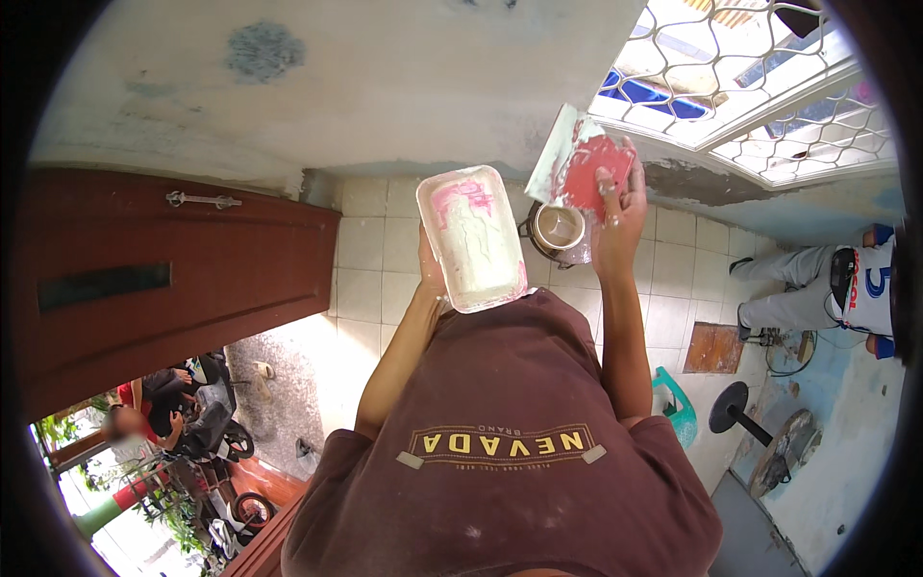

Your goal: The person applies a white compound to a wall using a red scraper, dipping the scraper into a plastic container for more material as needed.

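My left hand (431, 262) grips a white rectangular tub (427, 216) from its left side, in front of my chest. Most of its fingers are hidden under the tub. White putty (476, 252) with pink smears covers the inside. In my right hand (622, 213) is a wide putty knife (594, 171) with a red body, raised close to the wall by the window. White putty coats its pale blade, which is apart from the tub. My thumb presses on the red part and the fingers wrap behind it.
Ahead is a patched wall (385, 82), with a grilled window (760, 87) to its right. A round bucket (559, 227) stands on the tiled floor. A brown door (183, 260) is at left. Another person (817, 288) stands at right, near a green stool (676, 408) and a pedestal stand (735, 409).
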Motion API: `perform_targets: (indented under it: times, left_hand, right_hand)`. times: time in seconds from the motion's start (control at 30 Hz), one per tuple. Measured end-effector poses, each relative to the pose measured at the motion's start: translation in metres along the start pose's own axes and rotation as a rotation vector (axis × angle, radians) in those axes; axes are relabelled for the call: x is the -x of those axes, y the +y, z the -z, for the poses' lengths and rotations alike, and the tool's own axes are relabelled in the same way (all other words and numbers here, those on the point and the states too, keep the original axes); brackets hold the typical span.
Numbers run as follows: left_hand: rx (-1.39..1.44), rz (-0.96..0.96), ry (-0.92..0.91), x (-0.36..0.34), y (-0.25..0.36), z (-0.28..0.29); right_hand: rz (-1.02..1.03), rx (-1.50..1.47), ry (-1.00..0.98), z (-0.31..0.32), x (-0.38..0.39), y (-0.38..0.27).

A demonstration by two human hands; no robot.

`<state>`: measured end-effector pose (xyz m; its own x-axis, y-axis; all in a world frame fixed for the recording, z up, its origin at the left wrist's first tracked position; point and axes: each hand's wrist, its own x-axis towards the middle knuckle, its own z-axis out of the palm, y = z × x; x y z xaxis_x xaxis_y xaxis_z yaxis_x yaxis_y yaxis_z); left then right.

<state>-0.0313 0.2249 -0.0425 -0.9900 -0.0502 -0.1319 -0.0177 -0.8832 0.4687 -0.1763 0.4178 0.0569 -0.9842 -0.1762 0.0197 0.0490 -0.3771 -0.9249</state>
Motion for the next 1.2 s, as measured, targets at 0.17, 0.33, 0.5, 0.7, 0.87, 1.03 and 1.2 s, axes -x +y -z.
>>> perform_targets:
  times: [0.17, 0.33, 0.5, 0.7, 0.87, 1.03, 1.2]
  left_hand:
    - [0.035, -0.087, 0.065, -0.008, -0.002, -0.008]
    - [0.013, -0.035, 0.174, -0.015, -0.008, -0.004]
    - [-0.092, -0.089, 0.229, -0.021, -0.007, -0.029]
    - [-0.061, -0.052, 0.209, -0.017, -0.006, -0.009]
    - [0.052, -0.102, 0.222, -0.012, -0.004, 0.003]
    - [0.029, -0.123, 0.230, 0.013, 0.006, 0.004]
    - [-0.060, -0.086, 0.305, 0.025, 0.010, 0.001]
  right_hand:
    - [0.026, 0.195, -0.183, 0.029, 0.023, 0.006]
    - [-0.380, -0.639, -0.286, 0.026, 0.048, 0.000]
    - [-0.485, -0.337, -0.023, 0.033, 0.052, 0.024]
    - [-0.644, -0.598, -0.312, 0.052, 0.048, 0.035]
    - [-0.559, -0.386, -0.142, 0.036, 0.050, 0.038]
    - [-0.467, -0.343, -0.350, 0.028, 0.040, 0.046]
    - [-0.559, -0.361, -0.334, 0.005, 0.021, 0.039]
